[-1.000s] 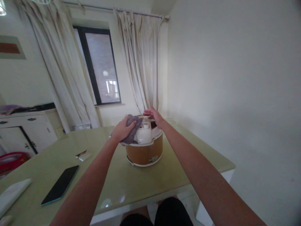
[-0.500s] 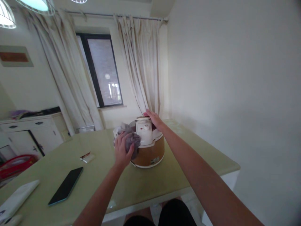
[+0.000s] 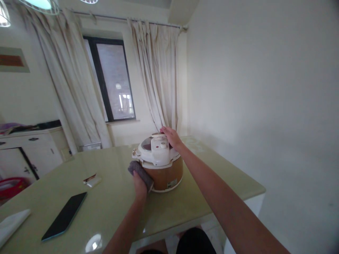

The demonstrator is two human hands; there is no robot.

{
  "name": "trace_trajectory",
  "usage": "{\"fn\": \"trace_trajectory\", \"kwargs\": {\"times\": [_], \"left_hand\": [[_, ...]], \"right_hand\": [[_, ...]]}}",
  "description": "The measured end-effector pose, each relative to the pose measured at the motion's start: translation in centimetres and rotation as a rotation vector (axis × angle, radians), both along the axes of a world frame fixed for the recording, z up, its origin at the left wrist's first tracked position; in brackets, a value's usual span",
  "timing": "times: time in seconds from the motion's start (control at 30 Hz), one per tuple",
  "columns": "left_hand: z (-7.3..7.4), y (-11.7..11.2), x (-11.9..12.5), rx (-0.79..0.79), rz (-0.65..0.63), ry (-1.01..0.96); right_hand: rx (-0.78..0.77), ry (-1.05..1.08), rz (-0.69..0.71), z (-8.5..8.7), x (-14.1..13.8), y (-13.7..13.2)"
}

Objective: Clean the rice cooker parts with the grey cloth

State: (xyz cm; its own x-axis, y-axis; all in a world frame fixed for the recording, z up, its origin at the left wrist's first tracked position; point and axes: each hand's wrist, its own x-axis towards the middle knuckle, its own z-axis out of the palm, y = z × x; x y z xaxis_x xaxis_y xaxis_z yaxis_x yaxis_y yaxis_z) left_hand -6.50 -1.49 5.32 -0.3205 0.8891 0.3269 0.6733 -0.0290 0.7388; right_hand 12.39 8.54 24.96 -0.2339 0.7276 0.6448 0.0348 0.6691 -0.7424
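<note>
A round electric cooker (image 3: pixel 161 176) with a brown body stands upright on the green table. Its white lid (image 3: pixel 160 157) has a dark window, a small knob and a handle on top. My left hand (image 3: pixel 139 181) is closed around a bunched grey cloth (image 3: pixel 140 171) and presses it against the cooker's lower left side. From the right, my right hand (image 3: pixel 171 137) reaches over the lid, its fingers on the top handle; the undersides of those fingers are hidden.
On the table (image 3: pixel 113 208) to the left lie a dark tablet-like slab (image 3: pixel 64 216), a small packet (image 3: pixel 92 180) and a white flat object (image 3: pixel 12 225). A wall (image 3: pixel 251 88) runs along the right. Curtains (image 3: pixel 161 74) hang behind.
My left hand has moved the cloth down from the lid's left edge to the cooker's side, uncovering the lid. My right hand stays at the handle. The view has shifted slightly.
</note>
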Motion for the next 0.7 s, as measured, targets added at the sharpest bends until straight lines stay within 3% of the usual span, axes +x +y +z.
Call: {"fn": "trace_trajectory", "kwargs": {"times": [0.07,0.1,0.13,0.2,0.27,0.33,0.4,0.47,0.53,0.63,0.7], "left_hand": [[-2.2,-2.1,3.8,0.005,0.206,-0.048],[-3.4,-3.2,6.0,0.104,0.361,-0.095],[-4.5,-4.1,8.2,0.215,0.404,-0.076],[-5.9,-5.4,12.1,0.37,0.308,0.076],[-6.5,-5.8,14.6,0.389,0.254,0.207],[-6.2,-5.6,15.5,0.335,0.199,0.317],[-5.2,-5.1,15.2,0.282,0.04,0.44],[-3.7,-4.6,14.4,0.255,-0.208,0.571],[-1.6,-4.3,13.9,0.246,-0.421,0.669],[1.7,-4.3,14.0,0.233,-0.564,0.736],[3.5,-4.6,14.5,0.234,-0.601,0.713]], "right_hand": [[0.031,0.058,-0.061,-0.1,0.3,-0.8],[0.05,0.091,-0.096,-0.1,0.4,-1.2],[0.066,0.127,-0.131,-0.1,0.6,-1.6],[0.082,0.205,-0.186,-0.1,0.8,-2.0],[0.084,0.288,-0.216,-0.1,1.0,-2.2],[0.067,0.388,-0.225,-0.5,1.3,-2.7],[0.009,0.514,-0.255,-1.8,2.0,-3.9],[-0.072,0.641,-0.35,-4.4,3.3,-6.0],[-0.111,0.7,-0.526,-8.5,4.9,-8.8],[-0.233,0.667,-0.764,-15.9,7.0,-13.0],[-0.375,0.578,-0.737,-19.9,7.5,-14.7]]}}
